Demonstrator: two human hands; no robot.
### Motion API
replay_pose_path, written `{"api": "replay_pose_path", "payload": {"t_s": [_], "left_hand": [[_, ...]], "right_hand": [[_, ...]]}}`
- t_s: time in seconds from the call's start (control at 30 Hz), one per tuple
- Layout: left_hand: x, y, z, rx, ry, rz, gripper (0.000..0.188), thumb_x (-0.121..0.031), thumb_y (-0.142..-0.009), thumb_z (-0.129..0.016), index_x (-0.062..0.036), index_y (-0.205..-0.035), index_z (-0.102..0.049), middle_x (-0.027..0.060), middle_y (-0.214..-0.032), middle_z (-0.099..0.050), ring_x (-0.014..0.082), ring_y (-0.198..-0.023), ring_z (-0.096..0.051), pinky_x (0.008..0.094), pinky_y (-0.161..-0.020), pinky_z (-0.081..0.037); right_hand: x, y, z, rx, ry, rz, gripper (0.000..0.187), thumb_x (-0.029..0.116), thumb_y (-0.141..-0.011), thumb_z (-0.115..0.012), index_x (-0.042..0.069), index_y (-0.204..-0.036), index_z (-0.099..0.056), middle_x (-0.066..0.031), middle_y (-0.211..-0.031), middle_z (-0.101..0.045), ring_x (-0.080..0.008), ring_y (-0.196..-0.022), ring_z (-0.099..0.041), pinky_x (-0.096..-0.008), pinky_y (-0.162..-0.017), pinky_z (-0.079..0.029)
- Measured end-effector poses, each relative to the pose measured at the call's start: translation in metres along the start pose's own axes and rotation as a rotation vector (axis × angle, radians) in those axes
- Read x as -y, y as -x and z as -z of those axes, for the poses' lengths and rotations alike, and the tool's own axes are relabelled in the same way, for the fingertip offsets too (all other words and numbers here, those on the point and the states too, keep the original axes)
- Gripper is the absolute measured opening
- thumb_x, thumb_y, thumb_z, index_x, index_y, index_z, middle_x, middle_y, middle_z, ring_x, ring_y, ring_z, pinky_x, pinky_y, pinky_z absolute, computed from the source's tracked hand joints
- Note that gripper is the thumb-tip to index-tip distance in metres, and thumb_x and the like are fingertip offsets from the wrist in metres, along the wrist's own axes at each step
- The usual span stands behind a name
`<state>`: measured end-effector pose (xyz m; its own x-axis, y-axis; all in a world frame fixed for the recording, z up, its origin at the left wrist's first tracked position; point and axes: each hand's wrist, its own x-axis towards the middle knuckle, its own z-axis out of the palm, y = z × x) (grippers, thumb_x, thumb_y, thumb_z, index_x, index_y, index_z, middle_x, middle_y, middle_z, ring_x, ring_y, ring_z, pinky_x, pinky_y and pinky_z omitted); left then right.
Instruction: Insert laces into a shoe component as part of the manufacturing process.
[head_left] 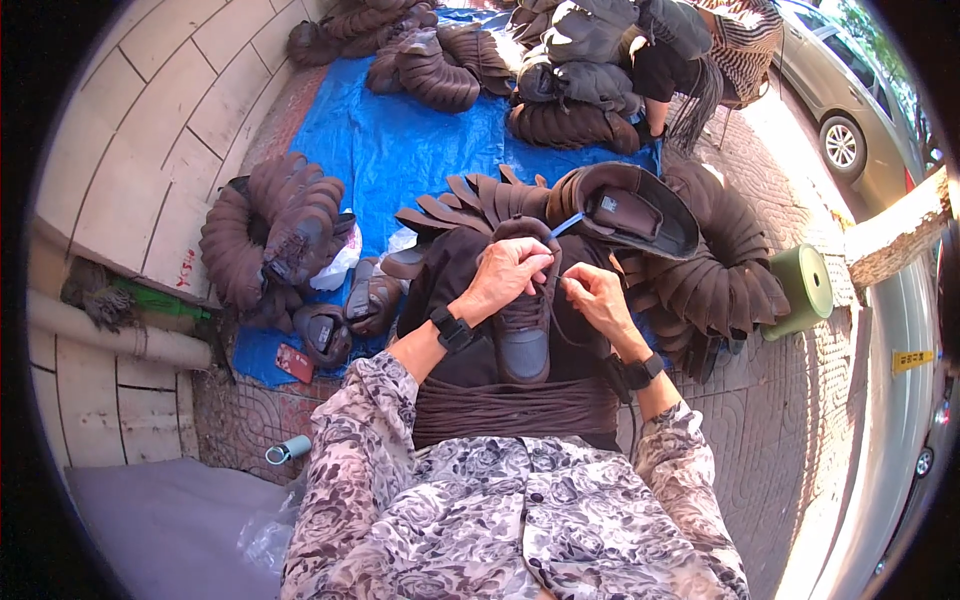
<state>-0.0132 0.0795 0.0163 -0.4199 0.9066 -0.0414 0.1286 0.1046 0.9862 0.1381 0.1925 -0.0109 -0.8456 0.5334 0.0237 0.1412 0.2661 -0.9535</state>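
Note:
A brown shoe with a grey toe cap lies on my lap, its toe pointing toward me. My left hand is closed in a pinch on a brown shoelace at the shoe's upper eyelets. Just to the right, my right hand pinches the lace too, thumb against fingers. Beyond the left fingertips a thin blue strip sticks up by the shoe's opening. Across my thighs lies a bundle of brown shoelaces. Past my knees stands another dark shoe, its insole showing.
Coiled rows of brown shoe uppers flank me, with another coil at left on a blue tarp. Nearby are a red phone-like item, a light-blue bottle and a green roll. A person works at the far side; a car stands beyond.

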Motion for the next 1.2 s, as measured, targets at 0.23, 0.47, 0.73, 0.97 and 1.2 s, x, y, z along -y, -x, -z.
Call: {"api": "replay_pose_path", "payload": {"t_s": [0.23, 0.47, 0.73, 0.97, 1.2], "left_hand": [[-0.003, 0.002, -0.006, -0.057, -0.019, -0.020, 0.014, -0.013, -0.087, -0.058, -0.0004, -0.090, -0.065, 0.0042, -0.071, -0.064, 0.0063, -0.056, -0.059, 0.0204, -0.047, -0.047], [0.001, 0.003, 0.002, -0.030, 0.034, -0.025, 0.015, -0.013, -0.088, -0.057, 0.0004, -0.092, -0.064, 0.0057, -0.076, -0.064, 0.0091, -0.061, -0.061, 0.0211, -0.048, -0.049], [0.011, 0.035, 0.070, -0.415, 0.252, -0.108, 0.017, -0.008, -0.088, -0.057, 0.0038, -0.099, -0.060, 0.0087, -0.082, -0.062, 0.0126, -0.064, -0.063, 0.0202, -0.043, -0.048], [0.033, 0.063, 0.057, -0.276, 0.220, 0.110, 0.014, -0.009, -0.085, -0.059, 0.0026, -0.090, -0.063, 0.0065, -0.070, -0.063, 0.0074, -0.051, -0.057, 0.0194, -0.038, -0.041], [0.031, 0.064, 0.051, -0.201, 0.023, 0.048, 0.013, -0.010, -0.081, -0.061, 0.0019, -0.086, -0.065, 0.0055, -0.062, -0.061, 0.0074, -0.049, -0.057, 0.0210, -0.039, -0.042]], "right_hand": [[0.003, -0.002, -0.005, -0.007, -0.074, -0.053, 0.008, 0.008, -0.079, -0.058, 0.000, -0.083, -0.059, -0.0139, -0.064, -0.057, -0.0160, -0.055, -0.056, -0.0294, -0.053, -0.044], [0.011, -0.002, -0.003, 0.044, -0.175, -0.097, 0.014, 0.009, -0.083, -0.063, -0.001, -0.092, -0.059, -0.0054, -0.073, -0.065, -0.0117, -0.061, -0.061, -0.0251, -0.054, -0.049], [0.066, -0.016, -0.020, -0.140, 0.411, 0.519, 0.018, 0.003, -0.074, -0.065, 0.004, -0.092, -0.060, -0.0118, -0.085, -0.060, -0.0286, -0.077, -0.058, -0.0352, -0.067, -0.047], [0.055, -0.048, -0.053, 0.107, 0.439, 0.333, 0.015, 0.006, -0.077, -0.060, 0.005, -0.091, -0.064, -0.0157, -0.074, -0.064, -0.0288, -0.069, -0.065, -0.0346, -0.061, -0.050], [0.065, -0.049, -0.045, 0.308, 0.264, 0.091, 0.014, 0.009, -0.077, -0.065, 0.000, -0.088, -0.063, -0.0067, -0.075, -0.062, -0.0089, -0.070, -0.057, -0.0238, -0.065, -0.046]]}}
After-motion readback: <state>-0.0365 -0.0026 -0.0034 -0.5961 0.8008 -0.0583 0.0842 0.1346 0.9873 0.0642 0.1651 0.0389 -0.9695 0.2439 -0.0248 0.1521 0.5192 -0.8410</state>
